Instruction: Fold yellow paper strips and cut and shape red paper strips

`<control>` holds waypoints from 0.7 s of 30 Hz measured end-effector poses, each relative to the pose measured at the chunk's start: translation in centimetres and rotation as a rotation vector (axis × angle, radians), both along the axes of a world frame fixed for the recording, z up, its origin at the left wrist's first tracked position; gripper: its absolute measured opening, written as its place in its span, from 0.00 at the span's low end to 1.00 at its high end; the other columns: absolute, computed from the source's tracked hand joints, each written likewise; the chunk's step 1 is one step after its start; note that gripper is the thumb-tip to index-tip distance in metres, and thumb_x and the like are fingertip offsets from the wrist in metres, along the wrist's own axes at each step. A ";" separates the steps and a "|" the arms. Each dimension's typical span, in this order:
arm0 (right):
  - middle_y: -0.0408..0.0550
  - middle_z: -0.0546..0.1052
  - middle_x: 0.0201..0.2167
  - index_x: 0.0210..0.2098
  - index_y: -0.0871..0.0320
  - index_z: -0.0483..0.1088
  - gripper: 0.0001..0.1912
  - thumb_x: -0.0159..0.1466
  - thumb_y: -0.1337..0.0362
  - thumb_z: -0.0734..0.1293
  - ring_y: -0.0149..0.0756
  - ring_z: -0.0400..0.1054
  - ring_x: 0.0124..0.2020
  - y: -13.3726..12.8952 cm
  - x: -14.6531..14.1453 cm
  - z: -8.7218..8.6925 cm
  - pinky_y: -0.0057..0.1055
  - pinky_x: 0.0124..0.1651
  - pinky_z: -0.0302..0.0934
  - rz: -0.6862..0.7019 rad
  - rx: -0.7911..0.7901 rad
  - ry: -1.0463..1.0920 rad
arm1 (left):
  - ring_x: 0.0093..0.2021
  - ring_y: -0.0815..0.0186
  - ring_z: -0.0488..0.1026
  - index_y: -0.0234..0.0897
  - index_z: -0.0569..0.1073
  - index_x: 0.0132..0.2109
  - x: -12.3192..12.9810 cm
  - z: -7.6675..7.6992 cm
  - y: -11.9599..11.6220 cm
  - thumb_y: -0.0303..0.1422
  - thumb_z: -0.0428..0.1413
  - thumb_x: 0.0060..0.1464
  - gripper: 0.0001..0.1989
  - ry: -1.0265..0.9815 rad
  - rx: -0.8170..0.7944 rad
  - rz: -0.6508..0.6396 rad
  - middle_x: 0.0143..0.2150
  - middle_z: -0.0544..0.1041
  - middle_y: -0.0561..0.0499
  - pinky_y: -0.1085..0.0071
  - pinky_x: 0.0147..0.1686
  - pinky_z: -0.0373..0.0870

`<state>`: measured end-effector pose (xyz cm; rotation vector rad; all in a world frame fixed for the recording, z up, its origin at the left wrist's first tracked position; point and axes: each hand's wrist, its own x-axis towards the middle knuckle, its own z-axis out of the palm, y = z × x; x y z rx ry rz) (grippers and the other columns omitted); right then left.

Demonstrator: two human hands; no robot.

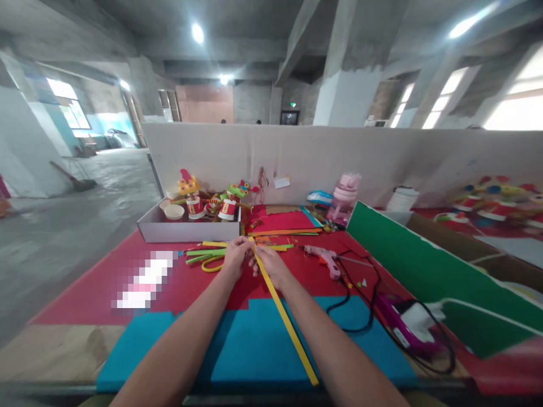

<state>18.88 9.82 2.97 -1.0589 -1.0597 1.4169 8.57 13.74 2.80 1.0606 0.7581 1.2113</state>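
Note:
A long flat yellow strip (285, 319), paper or foam by its look, runs from between my hands down toward the table's front edge. My right hand (272, 265) is closed round it near its far end. The fingers of my left hand (236, 255) are pinched together at that same end, and their tips are partly hidden. Beside and behind my hands lie loose green strips (203, 254) and a looped yellow strip (211, 265). To the right, a pink glue gun (324, 259) lies on its side on the red table covering (182, 297).
A grey-white box (189, 232) with paper-cup figures (228, 209) stands at the back left. A green panel (419, 271) borders the right side. Black cable (373, 299) and a purple power strip (407, 328) lie there. Blue sheets (250, 345) cover the front.

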 end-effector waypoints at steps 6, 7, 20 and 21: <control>0.38 0.69 0.17 0.30 0.57 0.65 0.16 0.57 0.49 0.65 0.26 0.59 0.14 0.4 0.3 -2.9 0.25 0.19 0.58 0.040 0.094 0.003 | 0.11 0.76 0.59 0.36 0.65 0.25 -0.5 -2.1 0.6 0.40 0.64 0.41 0.16 0.019 0.042 -0.055 0.13 0.63 0.60 0.79 0.13 0.53; 0.37 0.68 0.16 0.30 0.57 0.64 0.16 0.56 0.49 0.64 0.26 0.57 0.14 0.5 0.3 -3.1 0.24 0.18 0.55 0.009 0.092 0.010 | 0.11 0.76 0.59 0.36 0.65 0.25 -0.3 -2.2 0.6 0.40 0.64 0.41 0.17 0.016 0.044 -0.045 0.13 0.63 0.60 0.79 0.13 0.53; 0.41 0.61 0.17 0.21 0.54 0.58 0.16 0.60 0.52 0.58 0.31 0.54 0.20 1.8 0.5 -3.8 0.29 0.22 0.49 -0.156 0.234 -0.151 | 0.16 0.74 0.61 0.36 0.66 0.23 1.1 -2.1 0.6 0.43 0.61 0.45 0.17 0.113 0.234 0.129 0.15 0.64 0.58 0.77 0.18 0.57; 0.41 0.61 0.17 0.22 0.54 0.58 0.17 0.60 0.51 0.58 0.31 0.55 0.20 1.9 0.4 -3.9 0.29 0.22 0.49 -0.147 0.219 -0.146 | 0.16 0.74 0.61 0.36 0.66 0.23 1.0 -2.1 0.7 0.43 0.61 0.45 0.17 0.122 0.228 0.140 0.15 0.64 0.58 0.77 0.18 0.57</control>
